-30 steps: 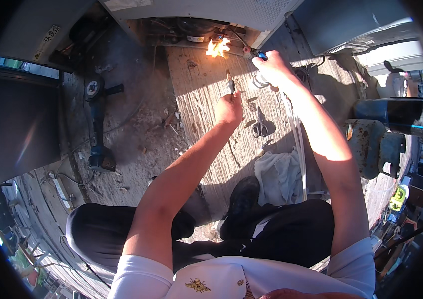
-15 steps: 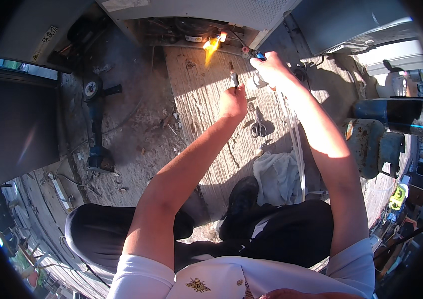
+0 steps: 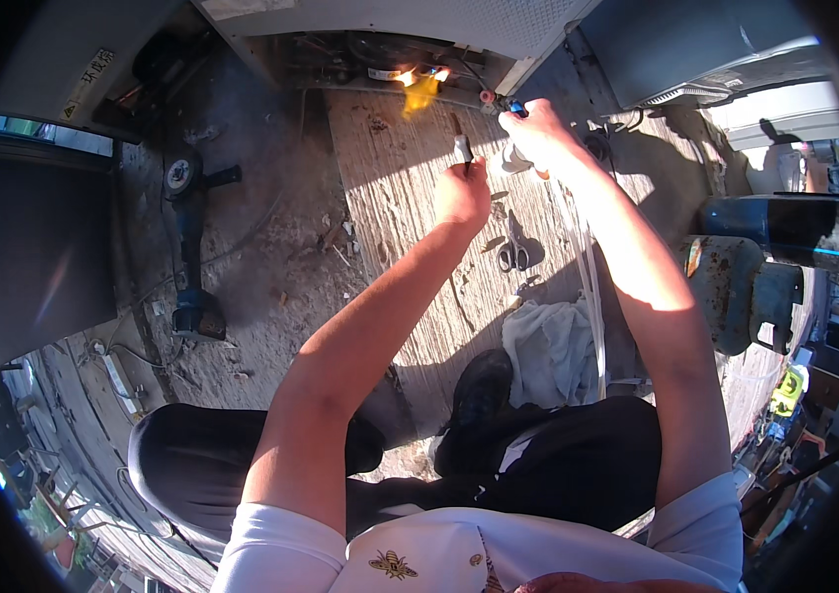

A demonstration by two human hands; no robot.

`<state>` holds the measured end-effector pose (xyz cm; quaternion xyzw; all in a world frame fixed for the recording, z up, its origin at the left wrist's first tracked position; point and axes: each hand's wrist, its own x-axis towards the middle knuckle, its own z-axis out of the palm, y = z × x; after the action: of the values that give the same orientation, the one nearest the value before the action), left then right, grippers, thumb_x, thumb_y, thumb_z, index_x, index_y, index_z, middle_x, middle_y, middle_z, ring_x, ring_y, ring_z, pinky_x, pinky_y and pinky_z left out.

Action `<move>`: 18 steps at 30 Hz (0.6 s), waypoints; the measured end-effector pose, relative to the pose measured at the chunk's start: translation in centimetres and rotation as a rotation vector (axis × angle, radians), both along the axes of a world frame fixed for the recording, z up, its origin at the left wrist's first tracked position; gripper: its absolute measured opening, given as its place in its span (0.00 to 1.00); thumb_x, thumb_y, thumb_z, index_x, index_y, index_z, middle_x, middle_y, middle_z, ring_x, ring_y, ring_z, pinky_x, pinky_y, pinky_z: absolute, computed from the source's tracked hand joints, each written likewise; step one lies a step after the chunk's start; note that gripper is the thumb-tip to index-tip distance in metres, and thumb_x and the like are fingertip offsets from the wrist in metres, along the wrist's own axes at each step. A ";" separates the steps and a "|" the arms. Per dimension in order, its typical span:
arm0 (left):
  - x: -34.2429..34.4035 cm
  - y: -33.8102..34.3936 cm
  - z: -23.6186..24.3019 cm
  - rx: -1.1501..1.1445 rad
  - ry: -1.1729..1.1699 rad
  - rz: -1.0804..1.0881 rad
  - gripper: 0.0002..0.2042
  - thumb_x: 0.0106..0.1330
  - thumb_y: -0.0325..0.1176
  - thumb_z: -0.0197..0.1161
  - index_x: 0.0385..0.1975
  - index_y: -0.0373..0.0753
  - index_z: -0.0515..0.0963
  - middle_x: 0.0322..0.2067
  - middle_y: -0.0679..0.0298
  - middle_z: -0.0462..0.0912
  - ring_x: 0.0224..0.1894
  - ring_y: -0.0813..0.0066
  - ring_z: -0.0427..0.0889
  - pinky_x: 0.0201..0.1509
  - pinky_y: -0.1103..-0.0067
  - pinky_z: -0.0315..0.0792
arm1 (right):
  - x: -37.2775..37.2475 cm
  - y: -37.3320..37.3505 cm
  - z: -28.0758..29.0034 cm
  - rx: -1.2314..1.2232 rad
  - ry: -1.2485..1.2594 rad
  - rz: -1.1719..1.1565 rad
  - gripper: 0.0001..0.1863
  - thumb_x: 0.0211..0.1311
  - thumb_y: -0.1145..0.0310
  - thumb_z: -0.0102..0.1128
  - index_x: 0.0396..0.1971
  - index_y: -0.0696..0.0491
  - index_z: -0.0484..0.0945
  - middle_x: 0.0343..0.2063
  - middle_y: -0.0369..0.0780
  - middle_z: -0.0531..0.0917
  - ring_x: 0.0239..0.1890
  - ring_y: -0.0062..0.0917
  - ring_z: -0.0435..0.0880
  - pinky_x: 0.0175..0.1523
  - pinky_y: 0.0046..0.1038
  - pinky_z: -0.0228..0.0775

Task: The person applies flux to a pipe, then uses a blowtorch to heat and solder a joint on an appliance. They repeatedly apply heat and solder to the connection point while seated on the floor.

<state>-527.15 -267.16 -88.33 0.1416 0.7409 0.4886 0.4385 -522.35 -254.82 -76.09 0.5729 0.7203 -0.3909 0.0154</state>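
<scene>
My left hand (image 3: 461, 193) is closed on a slim tool (image 3: 462, 148) with a pale grip and a dark tip pointing up toward the grey appliance (image 3: 499, 22). Yellow flame (image 3: 421, 91) flares just beyond that tip, at the appliance's open lower compartment (image 3: 365, 59) among tubes and dark parts. My right hand (image 3: 536, 133) is closed on a torch-like tool (image 3: 515, 111) with blue and silver parts, right of the flame; its lower part is washed out by sunlight. Black scissors (image 3: 513, 254) lie on the board below my hands.
An angle grinder (image 3: 187, 242) lies at left. A white rag (image 3: 550, 351) and pale hoses (image 3: 589, 296) lie before my knees. A rusty gas cylinder (image 3: 726, 292) and a blue-black object (image 3: 785, 227) stand at right. Dark cabinets (image 3: 39, 247) flank the work spot, with clutter along both rims.
My left hand has shifted slightly up and right with its tool. The flame has changed shape and looks yellower. My right hand has stayed about where it was.
</scene>
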 end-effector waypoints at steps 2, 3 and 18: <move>-0.7 0.7 -0.3 -0.002 0.010 0.008 0.21 0.73 0.49 0.57 0.36 0.33 0.83 0.29 0.46 0.85 0.36 0.46 0.86 0.44 0.62 0.76 | -0.1 -0.2 0.2 -0.027 0.013 -0.006 0.20 0.67 0.57 0.63 0.32 0.64 0.79 0.24 0.45 0.84 0.31 0.29 0.87 0.38 0.35 0.78; -1.0 1.1 -0.5 -0.002 0.014 0.010 0.21 0.73 0.49 0.57 0.36 0.33 0.83 0.29 0.46 0.85 0.36 0.46 0.86 0.44 0.62 0.76 | -0.1 -0.1 0.1 -0.007 0.012 -0.005 0.20 0.67 0.57 0.63 0.32 0.64 0.79 0.24 0.45 0.84 0.31 0.29 0.87 0.38 0.35 0.78; -2.4 3.5 -2.0 0.003 -0.002 0.082 0.23 0.71 0.51 0.58 0.34 0.33 0.84 0.32 0.43 0.86 0.41 0.44 0.86 0.47 0.63 0.76 | 0.5 -0.1 0.1 0.046 -0.022 0.052 0.21 0.70 0.56 0.58 0.38 0.64 0.79 0.25 0.47 0.86 0.31 0.31 0.90 0.39 0.35 0.80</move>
<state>-529.51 -263.65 -90.28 0.1112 0.7450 0.5074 0.4186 -521.88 -254.97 -75.95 0.5584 0.7436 -0.3673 0.0205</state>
